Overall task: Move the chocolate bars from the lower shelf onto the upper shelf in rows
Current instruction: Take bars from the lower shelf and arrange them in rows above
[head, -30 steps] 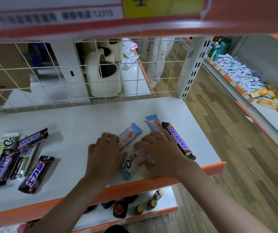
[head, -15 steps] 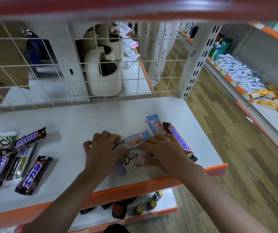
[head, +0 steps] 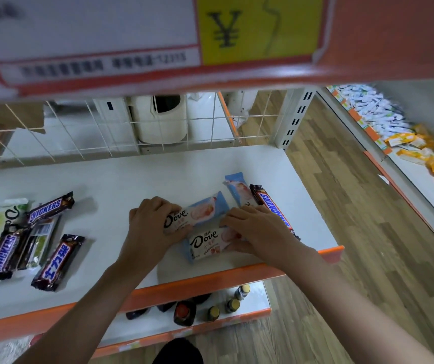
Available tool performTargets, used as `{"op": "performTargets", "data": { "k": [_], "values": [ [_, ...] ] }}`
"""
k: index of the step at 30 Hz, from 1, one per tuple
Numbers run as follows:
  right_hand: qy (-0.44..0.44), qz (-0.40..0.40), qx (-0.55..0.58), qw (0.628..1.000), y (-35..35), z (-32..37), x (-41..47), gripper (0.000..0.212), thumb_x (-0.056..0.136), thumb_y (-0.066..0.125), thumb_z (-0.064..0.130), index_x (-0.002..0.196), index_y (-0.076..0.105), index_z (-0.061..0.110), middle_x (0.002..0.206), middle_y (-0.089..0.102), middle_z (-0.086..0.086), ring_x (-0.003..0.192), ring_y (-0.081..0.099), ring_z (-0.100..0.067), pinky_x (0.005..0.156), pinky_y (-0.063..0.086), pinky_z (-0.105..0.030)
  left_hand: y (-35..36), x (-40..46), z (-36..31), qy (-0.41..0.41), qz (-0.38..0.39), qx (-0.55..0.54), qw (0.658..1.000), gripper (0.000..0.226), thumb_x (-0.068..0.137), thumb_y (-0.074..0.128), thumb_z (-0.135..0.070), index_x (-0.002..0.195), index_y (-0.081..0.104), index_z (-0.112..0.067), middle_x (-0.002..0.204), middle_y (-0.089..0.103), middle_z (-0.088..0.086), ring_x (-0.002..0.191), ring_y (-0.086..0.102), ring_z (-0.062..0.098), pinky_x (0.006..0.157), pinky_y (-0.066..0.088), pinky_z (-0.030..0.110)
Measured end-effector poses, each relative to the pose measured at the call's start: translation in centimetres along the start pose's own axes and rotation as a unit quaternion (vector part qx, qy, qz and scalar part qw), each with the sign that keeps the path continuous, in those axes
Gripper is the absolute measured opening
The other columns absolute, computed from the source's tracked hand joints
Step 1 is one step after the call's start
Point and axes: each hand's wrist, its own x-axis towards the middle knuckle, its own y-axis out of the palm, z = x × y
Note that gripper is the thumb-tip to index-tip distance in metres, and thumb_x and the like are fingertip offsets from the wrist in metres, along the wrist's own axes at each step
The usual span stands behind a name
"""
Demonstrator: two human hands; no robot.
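Though seemingly pinched, Dove bars (head: 202, 224) between hands.

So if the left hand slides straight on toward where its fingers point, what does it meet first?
Probably the far light-blue Dove bar, which the left hand already holds by its near end; beyond that bar, another light-blue bar.

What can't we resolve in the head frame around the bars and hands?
- Third blue Dove bar: its near end is hidden under the right hand.
- Right-side Snickers bar: partly covered by the same hand.
- Left hand: fingertips curl over the upper Dove bar; the thumb is hidden.
- Price label on the shelf edge above: small print blurred.
- Bottles below: mostly hidden behind the orange shelf lip.
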Motion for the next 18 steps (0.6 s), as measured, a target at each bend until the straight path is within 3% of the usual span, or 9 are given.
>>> {"op": "performTargets", "data": {
  "k": [3,5,10,14,18],
  "values": [
    [-0.010,-0.037,-0.028,0.999,-1.1,1.1,-1.1,0.035,0.078,0.069,0.031,0.108,0.065,0.016,0.107,0.064,0.000,0.096,0.061,-0.023,0.081,0.042,-0.032,-1.3,-0.4,-0.6,0.014,0.000,-0.005,1.000,0.041,0.066,0.082,-0.030,0.100,0.069,-0.013,0.093,0.060,0.002,0.089,0.055,0.022,0.077,0.040,0.038],
    [-0.012,-0.065,-0.035,0.997,-1.9,2.0,-2.0,0.033,0.071,0.075,0.030,0.099,0.069,0.014,0.098,0.067,-0.002,0.085,0.064,-0.023,0.074,0.047,-0.032,-2.4,-0.8,-1.3,0.017,-0.001,-0.017,1.000,0.042,0.065,0.083,-0.030,0.100,0.069,-0.013,0.093,0.059,0.001,0.089,0.054,0.020,0.078,0.042,0.039],
    [-0.005,-0.076,-0.037,0.996,-4.4,4.6,-4.3,0.034,0.070,0.078,0.031,0.099,0.068,0.016,0.097,0.066,-0.001,0.085,0.064,-0.024,0.070,0.052,-0.032,-5.7,-2.5,-3.1,0.023,0.008,-0.054,0.998,0.043,0.065,0.083,-0.023,0.104,0.068,-0.012,0.095,0.051,-0.005,0.090,0.049,0.015,0.072,0.034,0.015],
    [-0.016,-0.091,-0.068,0.993,-6.7,6.9,-5.7,0.042,0.057,0.085,0.036,0.092,0.070,0.019,0.089,0.067,0.002,0.076,0.065,-0.020,0.061,0.051,-0.026,-8.6,-4.1,-4.7,0.019,0.004,-0.068,0.998,0.041,0.066,0.082,-0.027,0.103,0.067,-0.015,0.094,0.046,-0.010,0.089,0.041,0.007,0.075,0.030,0.000],
    [-0.016,-0.104,-0.085,0.991,-8.5,8.8,-7.1,0.043,0.055,0.086,0.037,0.091,0.070,0.019,0.090,0.067,0.001,0.077,0.065,-0.021,0.062,0.052,-0.027,-11.5,-6.0,-6.5,0.042,0.006,-0.060,0.997,0.038,0.069,0.080,-0.029,0.102,0.067,-0.014,0.092,0.050,-0.003,0.088,0.043,0.011,0.071,0.030,0.012]
  ]
}}
